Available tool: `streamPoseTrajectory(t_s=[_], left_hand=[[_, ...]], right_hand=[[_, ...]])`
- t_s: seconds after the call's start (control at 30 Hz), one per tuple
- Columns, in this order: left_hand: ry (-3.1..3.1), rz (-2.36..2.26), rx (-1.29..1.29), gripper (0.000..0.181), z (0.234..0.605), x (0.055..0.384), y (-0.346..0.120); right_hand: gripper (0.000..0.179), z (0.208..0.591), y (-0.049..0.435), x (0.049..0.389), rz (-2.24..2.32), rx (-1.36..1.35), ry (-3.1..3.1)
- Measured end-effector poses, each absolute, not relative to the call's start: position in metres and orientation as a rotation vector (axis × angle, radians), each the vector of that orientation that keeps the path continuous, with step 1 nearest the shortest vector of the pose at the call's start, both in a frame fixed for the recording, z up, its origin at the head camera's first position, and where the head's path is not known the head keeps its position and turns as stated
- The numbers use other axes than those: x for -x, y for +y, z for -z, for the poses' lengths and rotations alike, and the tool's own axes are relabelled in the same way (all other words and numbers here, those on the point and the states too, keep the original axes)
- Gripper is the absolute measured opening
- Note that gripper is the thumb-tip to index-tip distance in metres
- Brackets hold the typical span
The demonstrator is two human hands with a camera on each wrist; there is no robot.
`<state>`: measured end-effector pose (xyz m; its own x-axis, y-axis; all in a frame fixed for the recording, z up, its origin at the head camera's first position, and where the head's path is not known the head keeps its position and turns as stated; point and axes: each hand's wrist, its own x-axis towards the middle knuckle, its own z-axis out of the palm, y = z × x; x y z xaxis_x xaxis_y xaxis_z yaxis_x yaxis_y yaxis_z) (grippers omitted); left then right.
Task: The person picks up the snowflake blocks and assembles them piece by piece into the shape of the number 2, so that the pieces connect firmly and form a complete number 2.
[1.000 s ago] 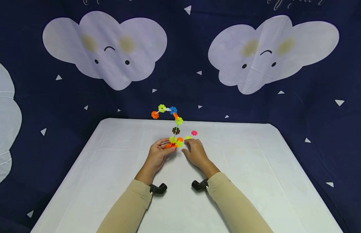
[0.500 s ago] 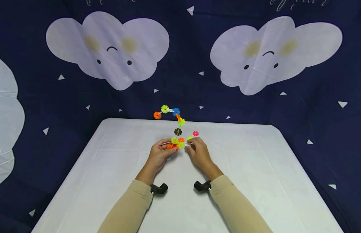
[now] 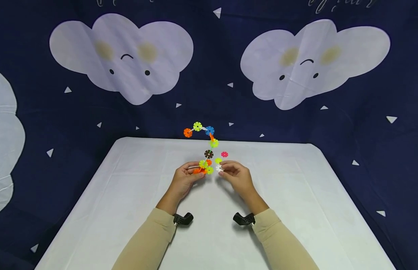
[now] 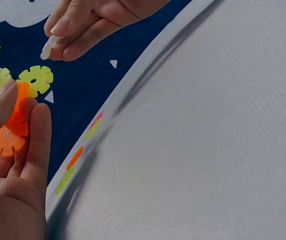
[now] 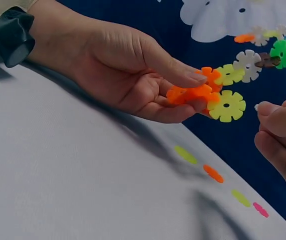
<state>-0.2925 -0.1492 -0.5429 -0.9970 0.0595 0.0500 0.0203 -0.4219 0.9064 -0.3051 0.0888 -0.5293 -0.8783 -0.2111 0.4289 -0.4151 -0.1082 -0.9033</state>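
Observation:
My left hand (image 3: 183,182) holds a chain of interlocking snowflake discs by its orange end, thumb over orange discs (image 5: 198,93). A yellow disc (image 5: 226,106) sticks out beside its fingertips. From there the chain rises past a brown disc (image 3: 209,154) and a blue disc (image 3: 210,130), then bends left to an orange end disc (image 3: 188,132). To the right, my right hand (image 3: 240,178) pinches a white snowflake disc (image 3: 219,168) between thumb and fingers, apart from the chain. In the left wrist view this white disc (image 4: 47,47) shows edge-on at the fingertips.
Loose discs lie on the white-covered table (image 3: 283,210) beyond the hands: a pink one (image 3: 224,154), an orange one (image 5: 213,173) and two yellow-green ones, one of them (image 5: 185,154) nearest the left hand. A dark blue cloud-printed cloth (image 3: 215,67) hangs behind the table.
My right hand has gone from fingers apart to pinching the white disc and has drawn back to the right. The chain's upper part has swung right while the left hand keeps its grip.

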Motion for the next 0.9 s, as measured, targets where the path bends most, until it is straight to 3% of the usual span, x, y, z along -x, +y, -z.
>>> streamPoseTrajectory(t_s=[0.23,0.9], left_hand=[[1.679,-2.6,-0.15,0.048,0.5422,0.2908,-0.1493],[1.698,-2.56,-0.23,0.05,0.543,0.2907,-0.1494]], right_hand=[[0.03,0.5284,0.0862,0.3024,-2.163,-0.696,-2.013],[0.034,0.523,0.0824,0.2997,-2.178,-0.621,-2.097]])
